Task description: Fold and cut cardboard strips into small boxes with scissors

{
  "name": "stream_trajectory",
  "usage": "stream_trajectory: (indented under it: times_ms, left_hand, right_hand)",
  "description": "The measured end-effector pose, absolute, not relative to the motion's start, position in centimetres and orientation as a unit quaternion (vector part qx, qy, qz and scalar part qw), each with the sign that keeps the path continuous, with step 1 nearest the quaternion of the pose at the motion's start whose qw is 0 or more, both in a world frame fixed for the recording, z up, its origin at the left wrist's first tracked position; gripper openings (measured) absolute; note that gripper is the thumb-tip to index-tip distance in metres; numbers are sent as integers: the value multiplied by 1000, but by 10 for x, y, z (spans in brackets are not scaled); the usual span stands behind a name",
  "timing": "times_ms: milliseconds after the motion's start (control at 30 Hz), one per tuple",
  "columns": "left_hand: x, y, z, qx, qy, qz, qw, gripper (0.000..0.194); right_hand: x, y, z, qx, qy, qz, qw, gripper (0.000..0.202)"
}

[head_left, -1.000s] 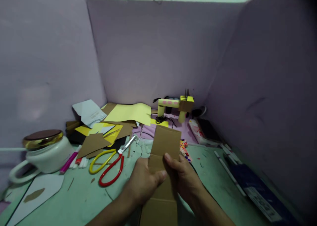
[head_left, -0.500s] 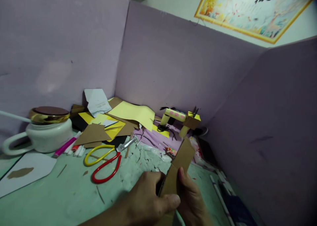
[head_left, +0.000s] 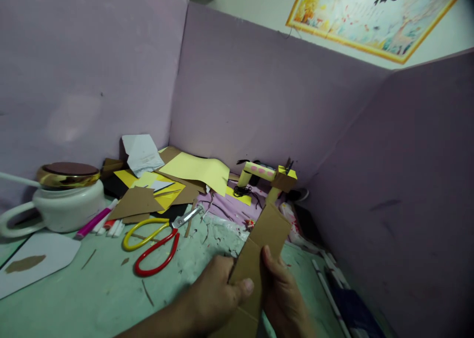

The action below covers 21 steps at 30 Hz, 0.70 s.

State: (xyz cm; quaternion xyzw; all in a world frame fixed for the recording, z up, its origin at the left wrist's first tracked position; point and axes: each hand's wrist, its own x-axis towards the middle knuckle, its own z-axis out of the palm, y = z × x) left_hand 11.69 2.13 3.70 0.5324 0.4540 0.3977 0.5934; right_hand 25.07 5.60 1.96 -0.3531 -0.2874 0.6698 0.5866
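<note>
Between my two hands is a long brown strip of cardboard (head_left: pixel 255 259), creased crosswise and tilted up over the table. My left hand (head_left: pixel 217 293) grips its left edge, thumb lying on the face. On the right edge, my right hand (head_left: pixel 283 291) holds it with the thumb pressed on the front; its other fingers are behind. Scissors (head_left: pixel 174 224) with one yellow and one red handle lie to the left of my hands, blades slightly apart. Beyond the strip stands a small yellow paper animal (head_left: pixel 261 171) with pink spots and a brown box-like head.
At the left stand a white mug (head_left: pixel 68 204) with a gold-rimmed lid and several markers (head_left: pixel 96 219). Yellow paper (head_left: pixel 198 169) and cardboard pieces (head_left: pixel 137 202) pile up at the back. Purple panels (head_left: pixel 259 91) enclose the table (head_left: pixel 111 298). White sticks (head_left: pixel 329 293) lie at the right.
The cardboard strip has turned so more of its broad face shows. My left hand has shifted slightly left, and the whole view has moved a little.
</note>
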Motion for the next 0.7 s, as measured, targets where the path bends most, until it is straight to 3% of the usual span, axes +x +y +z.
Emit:
stream_trajectory:
  times_ms: [567, 700]
  left_hand:
    - [116, 19, 46, 540, 420, 424, 593, 39]
    - [116, 22, 39, 541, 414, 431, 591, 40]
  right_hand:
    - [261, 61, 7, -360, -315, 662, 577, 46]
    - [253, 57, 17, -362, -292, 669, 580, 35]
